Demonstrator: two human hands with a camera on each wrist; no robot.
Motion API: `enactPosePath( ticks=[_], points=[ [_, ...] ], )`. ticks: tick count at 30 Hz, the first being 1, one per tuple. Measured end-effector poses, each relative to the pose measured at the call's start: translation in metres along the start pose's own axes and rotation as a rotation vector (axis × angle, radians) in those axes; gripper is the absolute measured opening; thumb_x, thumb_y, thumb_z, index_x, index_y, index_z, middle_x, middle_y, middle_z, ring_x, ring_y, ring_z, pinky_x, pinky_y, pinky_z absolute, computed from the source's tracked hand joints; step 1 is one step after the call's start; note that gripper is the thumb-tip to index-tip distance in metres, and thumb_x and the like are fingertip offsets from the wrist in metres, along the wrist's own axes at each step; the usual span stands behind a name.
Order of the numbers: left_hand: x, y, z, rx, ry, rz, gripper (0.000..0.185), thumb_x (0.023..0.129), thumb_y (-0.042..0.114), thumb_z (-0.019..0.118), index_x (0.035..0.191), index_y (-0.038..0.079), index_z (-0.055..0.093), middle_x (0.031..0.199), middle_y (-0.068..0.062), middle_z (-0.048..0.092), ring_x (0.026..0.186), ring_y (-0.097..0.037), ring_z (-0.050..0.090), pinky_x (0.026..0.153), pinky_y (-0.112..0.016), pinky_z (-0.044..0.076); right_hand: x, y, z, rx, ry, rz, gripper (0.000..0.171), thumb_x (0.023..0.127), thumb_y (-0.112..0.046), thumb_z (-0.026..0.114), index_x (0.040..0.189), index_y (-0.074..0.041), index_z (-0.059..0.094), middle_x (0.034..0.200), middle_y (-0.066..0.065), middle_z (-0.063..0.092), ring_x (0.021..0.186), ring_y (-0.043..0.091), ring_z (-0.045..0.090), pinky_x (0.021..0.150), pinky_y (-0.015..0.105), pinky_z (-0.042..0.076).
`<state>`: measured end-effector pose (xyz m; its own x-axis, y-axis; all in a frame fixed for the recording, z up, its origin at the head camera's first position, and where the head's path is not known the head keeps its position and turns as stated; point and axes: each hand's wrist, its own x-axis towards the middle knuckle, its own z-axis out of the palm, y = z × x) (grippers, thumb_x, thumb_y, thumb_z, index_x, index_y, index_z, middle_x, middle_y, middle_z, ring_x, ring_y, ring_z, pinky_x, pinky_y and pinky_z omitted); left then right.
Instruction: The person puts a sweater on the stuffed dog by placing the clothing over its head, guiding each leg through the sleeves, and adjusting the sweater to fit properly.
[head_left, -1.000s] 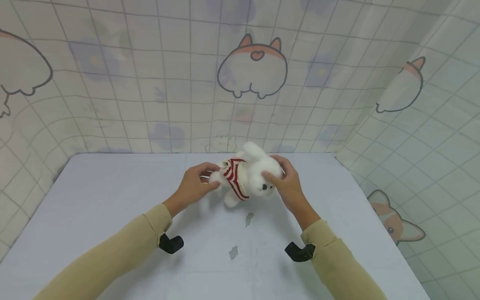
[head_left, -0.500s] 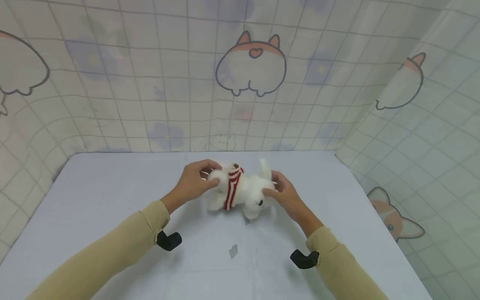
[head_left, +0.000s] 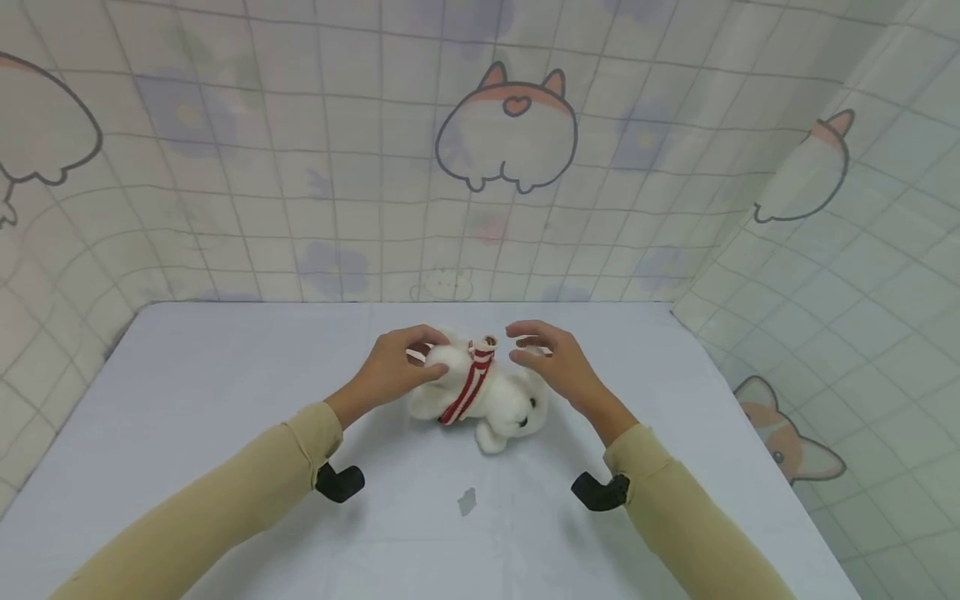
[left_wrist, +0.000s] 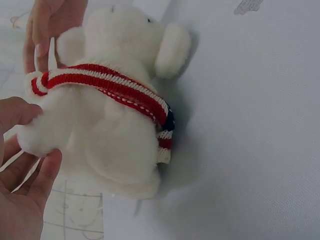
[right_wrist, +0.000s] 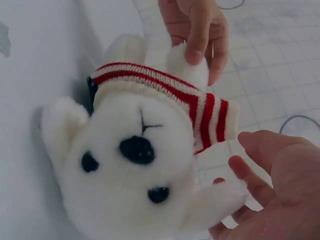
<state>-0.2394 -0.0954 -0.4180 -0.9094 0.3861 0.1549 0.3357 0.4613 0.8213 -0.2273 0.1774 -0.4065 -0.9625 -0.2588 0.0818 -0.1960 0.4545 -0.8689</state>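
A white plush dog (head_left: 495,400) lies on its side on the pale table (head_left: 225,392), with a red-and-white striped sweater (head_left: 468,383) bunched into a band round its middle. My left hand (head_left: 431,357) grips the toy's rear leg, thumb and fingers curled round it (left_wrist: 29,142). In the right wrist view that left hand (right_wrist: 199,50) pinches the leg from above. My right hand (head_left: 528,350) hovers over the toy with loosely curved fingers beside the sweater's edge (right_wrist: 220,120), holding nothing. Its palm (right_wrist: 280,175) sits near the toy's front paw. The toy's face (right_wrist: 135,165) points toward me.
A cloth printed with a grid and cartoon animals (head_left: 510,125) hangs close behind the table and along its right side. Small grey marks (head_left: 467,502) dot the table in front of the toy. Black wrist mounts (head_left: 341,483) (head_left: 597,492) hang under my sleeves.
The toy was turned over and laid down on the table. The sweater has slid into a narrow band. My right hand let go of the head and moved up beside the sweater.
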Motion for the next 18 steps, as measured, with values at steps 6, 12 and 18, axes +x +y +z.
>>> enactPosePath(
  ticks=[6,12,18],
  points=[
    [-0.001,0.0,-0.002,-0.011,-0.016,-0.002,0.032,0.082,0.017,0.076,0.112,0.011,0.066,0.116,-0.006,0.068,0.101,-0.021,0.064,0.083,-0.033,0.057,0.01,-0.014,0.008,-0.041,-0.055,-0.082,0.029,0.095,-0.027,0.062,0.121,-0.016,0.066,0.125,0.003,0.066,0.114,0.023,0.06,0.1,0.046,0.048],
    [-0.002,-0.002,-0.003,-0.021,-0.012,0.001,0.031,0.082,0.015,0.076,0.111,0.01,0.067,0.115,-0.007,0.068,0.101,-0.023,0.064,0.083,-0.034,0.057,0.014,-0.018,0.017,-0.146,-0.032,-0.101,0.019,0.095,-0.029,0.061,0.108,-0.019,0.072,0.111,-0.001,0.071,0.098,0.018,0.064,0.084,0.038,0.053],
    [-0.004,-0.001,-0.003,-0.018,-0.018,0.009,0.03,0.082,0.015,0.076,0.11,0.01,0.067,0.114,-0.007,0.068,0.101,-0.023,0.064,0.082,-0.033,0.057,0.017,-0.015,0.023,-0.316,-0.022,-0.068,0.021,0.098,-0.019,0.053,0.105,-0.017,0.073,0.106,0.0,0.072,0.09,0.018,0.063,0.071,0.029,0.05]
  ],
)
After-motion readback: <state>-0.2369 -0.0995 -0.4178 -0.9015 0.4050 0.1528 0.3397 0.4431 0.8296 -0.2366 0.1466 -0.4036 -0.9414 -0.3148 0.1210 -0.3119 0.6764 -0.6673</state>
